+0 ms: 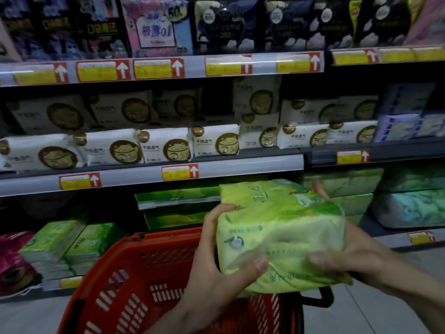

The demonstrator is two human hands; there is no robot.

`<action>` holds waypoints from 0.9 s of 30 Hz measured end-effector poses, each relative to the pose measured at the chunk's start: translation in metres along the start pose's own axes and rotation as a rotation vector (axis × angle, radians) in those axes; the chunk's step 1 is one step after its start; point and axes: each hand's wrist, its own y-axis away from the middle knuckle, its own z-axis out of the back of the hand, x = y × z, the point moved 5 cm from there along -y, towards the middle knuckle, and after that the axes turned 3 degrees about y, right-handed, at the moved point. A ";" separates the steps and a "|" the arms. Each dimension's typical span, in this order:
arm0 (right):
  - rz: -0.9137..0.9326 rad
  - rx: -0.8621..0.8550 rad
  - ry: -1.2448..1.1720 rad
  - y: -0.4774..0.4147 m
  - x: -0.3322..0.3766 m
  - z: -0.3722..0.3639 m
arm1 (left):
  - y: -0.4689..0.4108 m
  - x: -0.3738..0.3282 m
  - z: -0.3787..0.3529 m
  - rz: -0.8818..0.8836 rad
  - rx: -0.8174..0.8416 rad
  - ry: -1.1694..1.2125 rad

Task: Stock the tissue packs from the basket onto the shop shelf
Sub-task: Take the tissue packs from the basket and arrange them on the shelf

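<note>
Before you, the shop shelf (252, 165) carries white cat-print packs (166, 147) on its middle board. At seven o'clock green tissue packs (69, 244) sit stacked on the lower board; more green packs (178, 206) lie at twelve o'clock.

Tissue pack (279, 235) above basket (134, 280), before shelf (149, 175).

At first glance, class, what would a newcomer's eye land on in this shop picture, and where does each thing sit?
The bright green plastic-wrapped tissue pack stands out first, held in the foreground between the left hand and right hand. Just below it sits the red slotted plastic basket. Behind, on the middle shelf, runs a row of white packs with round gold cat emblems.
</note>
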 end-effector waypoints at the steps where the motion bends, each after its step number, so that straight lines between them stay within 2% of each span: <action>1: -0.093 -0.048 0.101 -0.008 -0.002 -0.010 | -0.004 0.009 -0.004 -0.012 0.001 0.000; 2: -0.111 -0.096 0.172 -0.008 -0.003 -0.011 | -0.008 0.018 -0.007 -0.025 -0.003 -0.001; 8: -0.066 -0.270 0.153 -0.019 -0.021 0.011 | -0.035 0.057 -0.014 -0.062 -0.029 -0.047; 15: -0.098 -0.457 -0.025 -0.050 -0.061 0.043 | -0.080 0.085 -0.016 -0.024 -0.009 -0.118; 19: -0.144 -0.493 -0.126 -0.077 -0.078 0.049 | -0.105 0.112 -0.006 0.080 -0.017 -0.066; 27: -0.290 -0.565 -0.308 -0.123 -0.093 0.061 | -0.151 0.126 -0.001 0.398 -0.172 -0.075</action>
